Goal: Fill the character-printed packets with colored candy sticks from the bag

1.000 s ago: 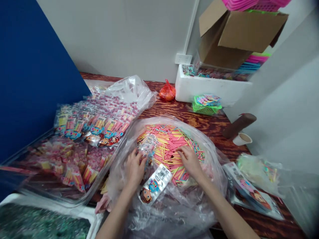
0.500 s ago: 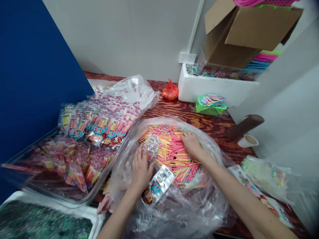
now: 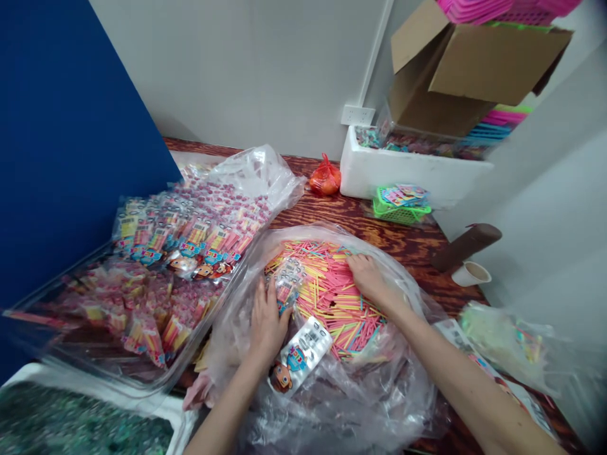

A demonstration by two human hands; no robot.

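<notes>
While sticks (image 3: 327, 291) lie in the bag (image 3: 341, 404), we reach in.
Our left hand (image 3: 268, 321) lies spread beside packs (image 3: 288, 278); our right hand (image 3: 370, 279) touches the sticks, but we can't tell if it holds any.

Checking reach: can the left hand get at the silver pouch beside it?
Likely yes: the left hand is right beside the silver pouch, which lies on the clear plastic bag with nothing apparently covering it.

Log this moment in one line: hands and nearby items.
left hand: open, at small packets | right hand: on coloured sticks in clear bag | silver pouch: beside left hand
</notes>
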